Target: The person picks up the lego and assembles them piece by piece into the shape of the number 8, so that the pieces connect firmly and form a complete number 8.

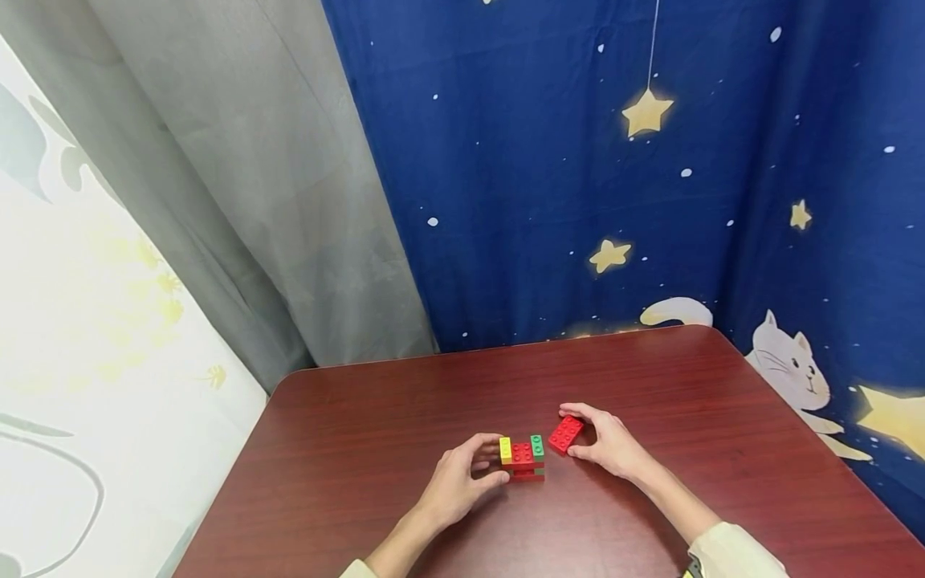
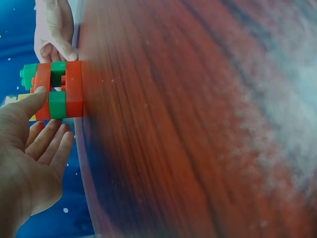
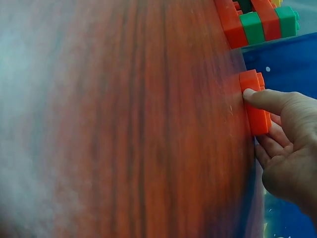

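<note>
A small stack of toy building blocks (image 1: 522,454) stands on the table, with a red brick at the bottom, green pieces between, another red brick above, and a yellow and a green piece on top. My left hand (image 1: 455,482) holds the stack at its left side, the thumb at the near corner and fingers behind. Just right of the stack lies a loose red brick (image 1: 565,433), studs up and turned at an angle. The right hand (image 1: 610,443) grips this brick between thumb and fingers; in the right wrist view the thumb rests against the brick's side (image 3: 257,116).
The dark reddish wooden table (image 1: 376,425) has rounded far corners. Behind it hang a blue curtain (image 1: 520,160) with stars and a grey curtain (image 1: 238,160). A pale patterned cloth (image 1: 94,321) hangs at the left.
</note>
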`<state>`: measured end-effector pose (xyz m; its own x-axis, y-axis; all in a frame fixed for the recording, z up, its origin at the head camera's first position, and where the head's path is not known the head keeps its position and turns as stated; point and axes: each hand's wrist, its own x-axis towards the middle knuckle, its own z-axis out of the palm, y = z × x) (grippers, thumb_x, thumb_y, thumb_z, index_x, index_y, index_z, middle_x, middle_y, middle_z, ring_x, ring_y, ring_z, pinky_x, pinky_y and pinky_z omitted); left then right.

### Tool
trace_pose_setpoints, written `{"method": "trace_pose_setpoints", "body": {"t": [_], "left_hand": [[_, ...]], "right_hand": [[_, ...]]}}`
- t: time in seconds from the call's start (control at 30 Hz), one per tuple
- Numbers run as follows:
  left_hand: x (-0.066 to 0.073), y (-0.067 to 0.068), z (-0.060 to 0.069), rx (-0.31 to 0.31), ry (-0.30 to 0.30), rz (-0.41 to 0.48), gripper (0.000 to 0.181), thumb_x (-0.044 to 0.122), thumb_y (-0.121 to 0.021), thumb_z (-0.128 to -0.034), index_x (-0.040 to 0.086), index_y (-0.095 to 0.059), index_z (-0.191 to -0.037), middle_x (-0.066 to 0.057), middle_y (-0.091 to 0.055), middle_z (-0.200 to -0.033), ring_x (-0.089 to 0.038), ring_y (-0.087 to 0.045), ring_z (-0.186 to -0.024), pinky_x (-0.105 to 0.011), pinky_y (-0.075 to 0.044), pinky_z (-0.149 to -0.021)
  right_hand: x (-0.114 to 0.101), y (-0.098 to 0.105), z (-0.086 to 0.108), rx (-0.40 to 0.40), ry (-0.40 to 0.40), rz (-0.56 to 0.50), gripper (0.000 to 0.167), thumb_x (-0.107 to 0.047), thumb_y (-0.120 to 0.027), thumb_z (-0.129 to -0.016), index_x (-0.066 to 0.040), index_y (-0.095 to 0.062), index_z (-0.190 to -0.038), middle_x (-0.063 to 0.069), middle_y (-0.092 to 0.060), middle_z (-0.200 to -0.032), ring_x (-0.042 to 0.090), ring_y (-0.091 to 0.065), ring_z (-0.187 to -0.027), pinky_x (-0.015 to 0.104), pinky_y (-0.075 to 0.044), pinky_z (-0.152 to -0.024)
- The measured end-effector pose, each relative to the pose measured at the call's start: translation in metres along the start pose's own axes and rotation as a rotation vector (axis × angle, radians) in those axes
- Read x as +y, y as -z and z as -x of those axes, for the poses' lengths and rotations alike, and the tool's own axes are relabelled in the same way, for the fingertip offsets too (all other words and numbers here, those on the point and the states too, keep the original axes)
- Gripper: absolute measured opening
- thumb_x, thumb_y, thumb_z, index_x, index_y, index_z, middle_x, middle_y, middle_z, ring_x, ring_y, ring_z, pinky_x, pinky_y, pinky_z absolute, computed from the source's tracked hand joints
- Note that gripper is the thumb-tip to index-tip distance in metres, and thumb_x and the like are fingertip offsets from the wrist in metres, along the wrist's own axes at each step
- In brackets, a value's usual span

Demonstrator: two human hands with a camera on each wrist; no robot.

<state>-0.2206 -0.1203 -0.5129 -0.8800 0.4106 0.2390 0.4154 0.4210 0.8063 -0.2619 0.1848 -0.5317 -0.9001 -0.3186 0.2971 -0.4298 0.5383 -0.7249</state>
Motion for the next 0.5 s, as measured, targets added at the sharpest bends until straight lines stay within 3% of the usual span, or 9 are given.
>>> {"method": "trace_pose_setpoints", "body": {"t": [0.33, 0.5], "left_hand": [[0.0019, -0.0017, -0.0004, -0.002, 0.043, 0.001, 0.047, 0.016, -0.086, -0.0925, 0.014, -0.066, -0.136, -0.003, -0.076, -0.124, -0.013, -0.071, -0.116, -0.035, -0.059, -0.1], [0.0023, -0.0022, -0.0001, 0.004, 0.043, 0.003, 0.047, 0.016, -0.085, -0.0926, 0.013, -0.066, -0.135, -0.003, -0.076, -0.124, -0.014, -0.071, -0.116, -0.033, -0.059, -0.099]], "right_hand": [[0.0003, 0.0052, 0.0018, 0.016, 0.002, -0.006, 0.049, 0.004, -0.088, -0.082, -0.001, -0.071, -0.128, 0.007, -0.077, -0.119, 0.034, -0.069, -0.117, 0.056, -0.053, -0.102], [0.0009, 0.0068, 0.0042, 0.013, 0.003, 0.012, 0.044, 0.003, -0.087, -0.084, -0.003, -0.074, -0.124, 0.003, -0.078, -0.114, 0.03, -0.071, -0.113, 0.051, -0.056, -0.1]]}}
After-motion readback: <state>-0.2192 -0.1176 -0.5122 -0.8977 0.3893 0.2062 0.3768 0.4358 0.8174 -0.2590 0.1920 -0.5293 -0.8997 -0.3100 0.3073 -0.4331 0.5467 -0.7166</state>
